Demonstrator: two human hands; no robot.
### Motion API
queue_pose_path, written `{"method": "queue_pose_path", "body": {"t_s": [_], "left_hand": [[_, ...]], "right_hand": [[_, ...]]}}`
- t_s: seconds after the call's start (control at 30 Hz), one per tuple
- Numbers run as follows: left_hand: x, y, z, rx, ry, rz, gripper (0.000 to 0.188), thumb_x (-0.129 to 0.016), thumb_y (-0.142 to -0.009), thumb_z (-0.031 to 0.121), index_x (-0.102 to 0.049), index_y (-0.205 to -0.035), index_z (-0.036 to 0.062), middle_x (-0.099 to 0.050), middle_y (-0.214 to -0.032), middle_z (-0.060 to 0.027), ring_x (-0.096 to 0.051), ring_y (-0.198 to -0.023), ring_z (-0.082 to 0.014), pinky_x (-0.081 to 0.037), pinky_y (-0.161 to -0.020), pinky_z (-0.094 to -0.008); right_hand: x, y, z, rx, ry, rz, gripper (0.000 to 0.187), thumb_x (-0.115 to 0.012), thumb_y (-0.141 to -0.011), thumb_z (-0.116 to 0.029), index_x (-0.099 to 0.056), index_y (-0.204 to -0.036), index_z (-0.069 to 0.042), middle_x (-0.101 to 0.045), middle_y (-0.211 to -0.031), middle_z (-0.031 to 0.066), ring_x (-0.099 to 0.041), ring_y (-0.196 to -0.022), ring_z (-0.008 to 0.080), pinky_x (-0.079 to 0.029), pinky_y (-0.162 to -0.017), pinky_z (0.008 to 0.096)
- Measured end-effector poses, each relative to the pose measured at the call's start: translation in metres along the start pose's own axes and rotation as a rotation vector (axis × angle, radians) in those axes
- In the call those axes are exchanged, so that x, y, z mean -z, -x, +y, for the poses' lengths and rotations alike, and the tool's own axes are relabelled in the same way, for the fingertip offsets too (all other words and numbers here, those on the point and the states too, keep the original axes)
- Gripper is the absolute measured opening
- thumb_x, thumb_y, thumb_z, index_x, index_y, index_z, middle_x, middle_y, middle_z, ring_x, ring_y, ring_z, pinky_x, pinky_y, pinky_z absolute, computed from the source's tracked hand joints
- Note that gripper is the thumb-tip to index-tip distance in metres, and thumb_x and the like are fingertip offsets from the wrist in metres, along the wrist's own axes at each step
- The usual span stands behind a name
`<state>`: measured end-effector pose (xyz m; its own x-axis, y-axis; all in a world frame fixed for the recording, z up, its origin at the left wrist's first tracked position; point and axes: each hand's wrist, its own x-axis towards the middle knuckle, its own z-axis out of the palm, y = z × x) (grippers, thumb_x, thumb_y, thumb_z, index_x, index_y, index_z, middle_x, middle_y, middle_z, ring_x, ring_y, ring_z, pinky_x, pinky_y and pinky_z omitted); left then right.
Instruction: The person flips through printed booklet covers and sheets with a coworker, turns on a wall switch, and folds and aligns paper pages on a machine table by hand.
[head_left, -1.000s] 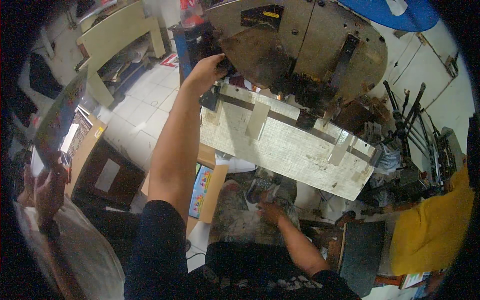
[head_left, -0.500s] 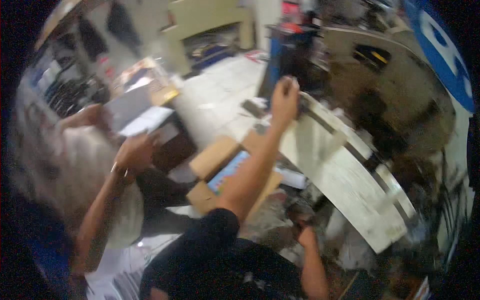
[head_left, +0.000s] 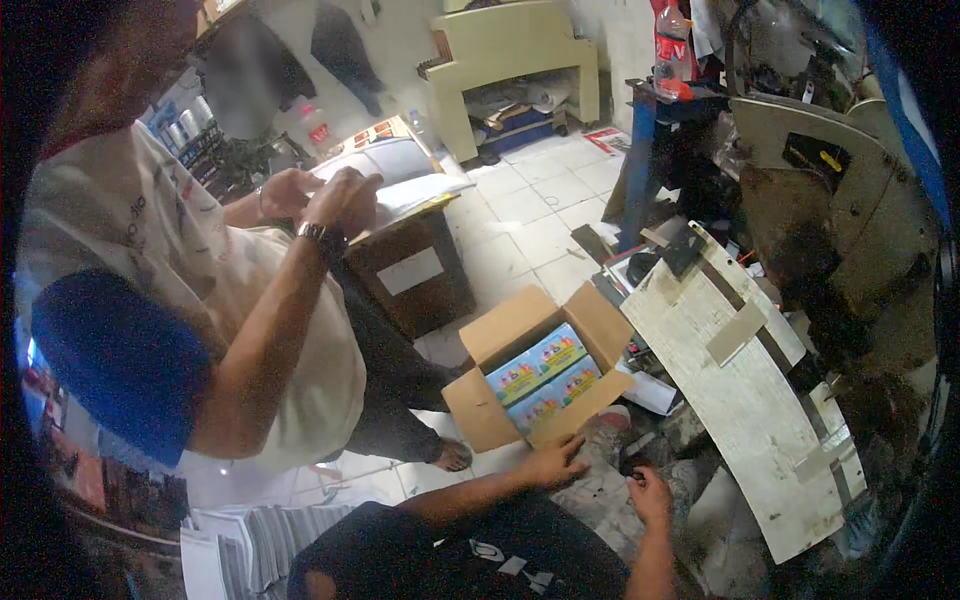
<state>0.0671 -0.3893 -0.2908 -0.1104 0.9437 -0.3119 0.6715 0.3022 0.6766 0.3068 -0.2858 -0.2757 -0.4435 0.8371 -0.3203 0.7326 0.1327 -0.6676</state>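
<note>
Cardboard box sits open on the tiled floor just ahead of the person's knees, its flaps spread outward and rows of blue printed packs standing inside it. Nearest the camera, the left hand reaches forward from the dark-clothed lap, palm down, its fingers spread apart and resting at the box's near flap, clamped on nothing. Just to its right the right hand lies low over grimy, crumpled material, its fingers loosely curled; whether they pinch anything cannot be told. To the right of both hands a long pale board, patched with strips of brown tape, slants across a worn metal machine. On the left, another person in a white shirt stands close by, a watch on the wrist, both hands raised over a stack of paper that tops a brown cabinet. A stack of printed sheets lies low at the left. Farther back, a blue metal stand carries a bottle, and a cream-coloured shelf unit stands against the far wall.
</note>
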Motion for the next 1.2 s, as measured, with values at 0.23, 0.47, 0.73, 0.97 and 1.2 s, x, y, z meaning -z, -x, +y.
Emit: {"method": "queue_pose_path", "body": {"t_s": [0.23,0.47,0.73,0.97,1.2], "left_hand": [[-0.014,-0.008,0.043,-0.017,-0.425,-0.125,0.081,-0.051,-0.086,0.057,-0.026,-0.148,0.0116,-0.016,-0.154,-0.0253,-0.016,-0.141,-0.045,-0.022,-0.108,-0.0635],[-0.017,-0.023,0.036,-0.097,-0.366,-0.169,0.078,-0.049,-0.087,0.057,-0.025,-0.149,0.0174,-0.011,-0.155,-0.0247,-0.018,-0.14,-0.0464,-0.023,-0.107,-0.0636],[-0.016,-0.023,0.027,-0.105,-0.416,-0.14,0.075,-0.048,-0.087,0.058,-0.027,-0.149,0.0219,-0.016,-0.154,-0.0237,-0.023,-0.138,-0.0475,-0.026,-0.106,-0.063],[-0.025,-0.026,0.021,-0.123,-0.412,-0.121,0.079,-0.045,-0.086,0.067,-0.022,-0.15,0.0266,-0.017,-0.155,-0.0211,-0.03,-0.134,-0.0505,-0.031,-0.103,-0.0645],[-0.009,-0.012,0.035,-0.105,-0.357,-0.159,0.075,-0.043,-0.088,0.066,-0.024,-0.15,0.0282,-0.018,-0.155,-0.0198,-0.028,-0.135,-0.0493,-0.03,-0.106,-0.0625]], "right_hand": [[-0.021,-0.014,0.045,-0.039,0.031,-0.067,0.04,-0.067,-0.084,-0.027,-0.062,-0.116,-0.003,-0.068,-0.101,0.0172,-0.067,-0.093,0.0301,-0.051,-0.081,0.0396],[-0.033,-0.025,0.09,0.063,0.029,0.018,0.041,-0.068,-0.083,-0.029,-0.063,-0.114,-0.004,-0.07,-0.095,0.0166,-0.068,-0.089,0.031,-0.052,-0.077,0.04],[-0.03,-0.029,0.076,-0.035,-0.061,-0.051,0.047,-0.067,-0.083,-0.035,-0.061,-0.115,0.0,-0.069,-0.096,0.0192,-0.067,-0.089,0.0315,-0.051,-0.078,0.0409],[-0.019,-0.018,0.063,-0.025,0.083,-0.043,0.048,-0.067,-0.081,-0.037,-0.062,-0.111,0.0,-0.07,-0.092,0.0172,-0.067,-0.085,0.0321,-0.051,-0.077,0.0416],[-0.02,-0.009,0.056,-0.046,-0.012,-0.019,0.042,-0.068,-0.08,-0.033,-0.063,-0.109,-0.003,-0.068,-0.097,0.0201,-0.066,-0.091,0.0343,-0.051,-0.079,0.0427]]}}
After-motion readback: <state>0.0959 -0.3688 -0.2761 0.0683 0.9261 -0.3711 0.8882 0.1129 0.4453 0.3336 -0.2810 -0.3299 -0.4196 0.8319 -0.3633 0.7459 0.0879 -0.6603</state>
